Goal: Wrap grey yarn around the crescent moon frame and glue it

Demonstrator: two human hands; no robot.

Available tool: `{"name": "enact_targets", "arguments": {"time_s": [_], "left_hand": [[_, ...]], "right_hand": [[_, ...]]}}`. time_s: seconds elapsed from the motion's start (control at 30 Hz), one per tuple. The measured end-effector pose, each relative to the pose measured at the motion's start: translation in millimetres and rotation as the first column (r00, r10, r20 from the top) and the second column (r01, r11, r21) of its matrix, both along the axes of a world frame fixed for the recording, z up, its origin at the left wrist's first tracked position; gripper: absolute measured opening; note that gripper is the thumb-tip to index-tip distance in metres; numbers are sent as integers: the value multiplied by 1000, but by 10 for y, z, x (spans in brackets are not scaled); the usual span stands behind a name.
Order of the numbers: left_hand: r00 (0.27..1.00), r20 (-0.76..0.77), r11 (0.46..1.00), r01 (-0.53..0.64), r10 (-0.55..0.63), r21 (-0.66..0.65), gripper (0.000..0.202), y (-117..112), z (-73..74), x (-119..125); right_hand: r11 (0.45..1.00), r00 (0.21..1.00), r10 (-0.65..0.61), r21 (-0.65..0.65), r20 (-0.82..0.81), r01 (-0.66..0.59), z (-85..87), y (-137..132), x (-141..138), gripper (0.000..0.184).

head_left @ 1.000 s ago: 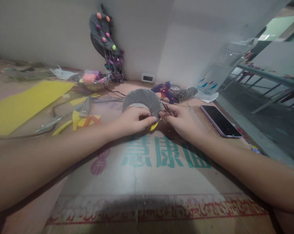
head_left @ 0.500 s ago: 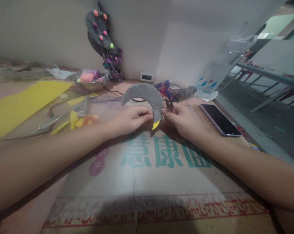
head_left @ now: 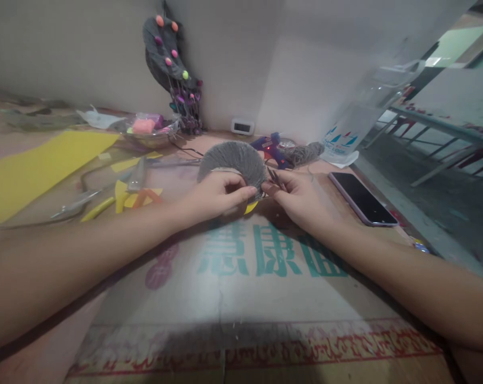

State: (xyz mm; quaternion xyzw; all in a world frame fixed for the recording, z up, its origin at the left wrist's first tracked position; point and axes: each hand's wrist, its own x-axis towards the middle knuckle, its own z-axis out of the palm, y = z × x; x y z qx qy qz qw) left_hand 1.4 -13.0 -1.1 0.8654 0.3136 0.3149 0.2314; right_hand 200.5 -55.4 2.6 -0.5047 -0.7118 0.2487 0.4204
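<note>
Head view, only one. Left hand (head_left: 221, 195) has the grey yarn-wrapped crescent (head_left: 235, 154) pinched between thumb and fingers. Right hand (head_left: 297, 198) grips a dark two-pronged tool (head_left: 275, 177), its thumb and fingers closed at the crescent's right edge; can't tell if they pinch the yarn or just touch it.

Change vs half a second ago: crescent tipped back and lower. Its inner opening is now hidden, and the yellow tip (head_left: 250, 207) shows only partly below the left thumb. Pose is close to the one a second back. My read: re-angling, not a release; attention stays on that right end.

Piece sits mid-desk (head_left: 45, 352), over the printed sheet's (head_left: 177, 306) far part, in front of the glue gun (head_left: 272, 150). Phone (head_left: 363, 198) well right, untouched.
</note>
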Motion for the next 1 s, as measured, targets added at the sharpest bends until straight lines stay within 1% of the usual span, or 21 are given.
{"name": "enact_targets", "arguments": {"time_s": [0.07,0.17,0.33,0.5,0.6,0.7,0.83,1.0], "left_hand": [[999,-32,999,-29,30,14,36,-12,1,4],[999,-34,999,0,1,37,35,1,-5,1],[997,4,996,72,-73,57,23,30,-5,-13],[996,47,996,79,-81,47,16,34,-6,-14],[995,67,997,79,-79,-11,11,49,-21,-12],[994,72,994,87,-82,-72,17,59,-24,-13],[994,43,993,107,-104,-57,34,37,-10,-17],[993,-22,992,114,-115,-48,30,0,-20,-18]], "right_hand": [[1000,999,-7,10,41,7,-3,2,-3,16],[999,998,-28,20,61,26,-6,8,-1,17],[1000,1000,-13,11,-28,14,16,-16,-9,14],[1000,996,9,-26,-93,-12,39,-47,-13,18],[999,991,17,-36,-136,-22,37,-44,-10,23],[999,988,14,-37,-153,-19,38,-39,-8,23],[1000,994,16,-15,-108,-18,48,-36,-5,21],[1000,997,-2,3,-78,2,36,-21,-7,21]]}}
